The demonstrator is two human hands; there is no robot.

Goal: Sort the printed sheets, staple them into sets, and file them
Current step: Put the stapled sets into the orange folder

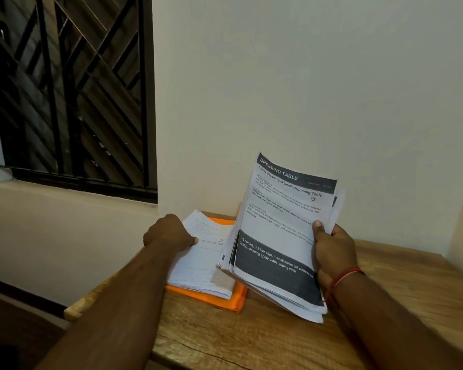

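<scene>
My right hand (332, 252) grips a thick stack of printed sheets (278, 236) by its right edge and holds it tilted up, lower edge near the tabletop. The top sheet has a dark header reading "DRESSING TABLE". To the left lies a second pile of white sheets (206, 263) on an orange folder (225, 299). My left hand (169, 232) pinches the upper left edge of that pile, thumb on top. No stapler is in view.
The wooden table (251, 340) stands in a corner against a cream wall (305, 89). A barred dark window (70, 89) with a ledge is at the upper left. The table's left edge drops off to a dark floor.
</scene>
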